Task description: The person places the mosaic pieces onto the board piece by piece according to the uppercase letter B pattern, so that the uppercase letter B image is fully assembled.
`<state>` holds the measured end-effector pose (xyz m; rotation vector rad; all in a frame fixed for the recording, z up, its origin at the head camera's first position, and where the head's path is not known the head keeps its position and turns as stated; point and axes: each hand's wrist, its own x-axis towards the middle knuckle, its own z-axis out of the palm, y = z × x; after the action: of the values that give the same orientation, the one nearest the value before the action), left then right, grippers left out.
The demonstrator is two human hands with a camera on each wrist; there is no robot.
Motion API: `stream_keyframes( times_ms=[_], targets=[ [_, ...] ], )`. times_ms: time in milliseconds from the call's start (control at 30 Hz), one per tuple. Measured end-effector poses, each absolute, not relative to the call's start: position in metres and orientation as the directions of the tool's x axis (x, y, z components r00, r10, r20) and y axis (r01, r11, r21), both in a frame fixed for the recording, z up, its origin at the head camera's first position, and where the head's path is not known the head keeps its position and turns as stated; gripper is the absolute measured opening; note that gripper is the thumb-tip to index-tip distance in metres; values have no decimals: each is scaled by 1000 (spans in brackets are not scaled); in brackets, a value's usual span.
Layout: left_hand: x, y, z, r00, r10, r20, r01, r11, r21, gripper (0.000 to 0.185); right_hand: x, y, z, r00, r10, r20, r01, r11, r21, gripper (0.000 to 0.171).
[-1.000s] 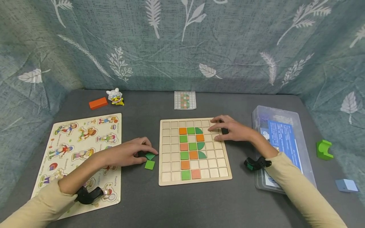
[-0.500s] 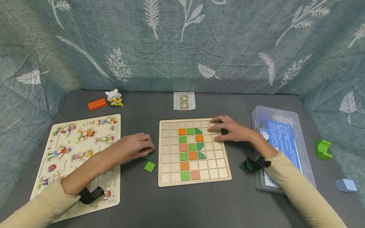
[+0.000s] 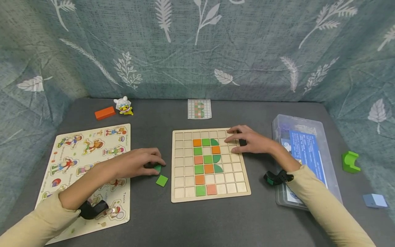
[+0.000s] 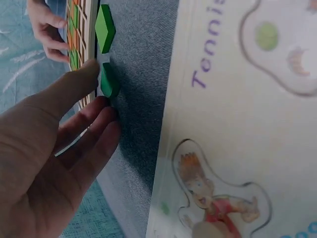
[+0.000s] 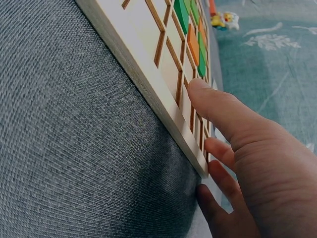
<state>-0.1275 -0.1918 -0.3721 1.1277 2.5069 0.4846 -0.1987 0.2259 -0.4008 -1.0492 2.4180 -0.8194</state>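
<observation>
A grey cloth-covered table (image 3: 148, 212) is shown. A green square tile (image 3: 158, 168), left of the grid board (image 3: 182, 197), is pinched by the left hand (image 3: 135, 166); a loose pinch could drop it. The board's corner is steadied by the right hand (image 3: 250, 141), fingers relaxed.

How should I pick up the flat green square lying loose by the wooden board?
The green square tile lies flat on the gray cloth, so probably come from above and pinch two opposite edges. It's thin, so tilt one edge up first. Its left side is free; the wooden grid board is close on its right.
</observation>
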Motion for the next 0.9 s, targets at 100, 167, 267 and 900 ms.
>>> stream_keyframes(
  times_ms=[100,167,267,900],
  targets=[
    [-125,-193,-374,-623,760,-185,628,627,461,28,-198,226,-401,-647,-755,-102,-542,550,-635,39],
    [-124,-192,-375,-620,767,-164,643,617,453,26,-198,226,-401,-643,-759,-96,-550,546,-631,39],
    [-124,-189,-375,-624,772,-125,670,610,423,25,-198,226,-402,-638,-765,-92,-557,540,-631,40],
    [-130,-1,-360,-246,964,-95,934,262,243,28,-199,226,-403,-638,-767,-68,-581,538,-611,39]
  ],
)
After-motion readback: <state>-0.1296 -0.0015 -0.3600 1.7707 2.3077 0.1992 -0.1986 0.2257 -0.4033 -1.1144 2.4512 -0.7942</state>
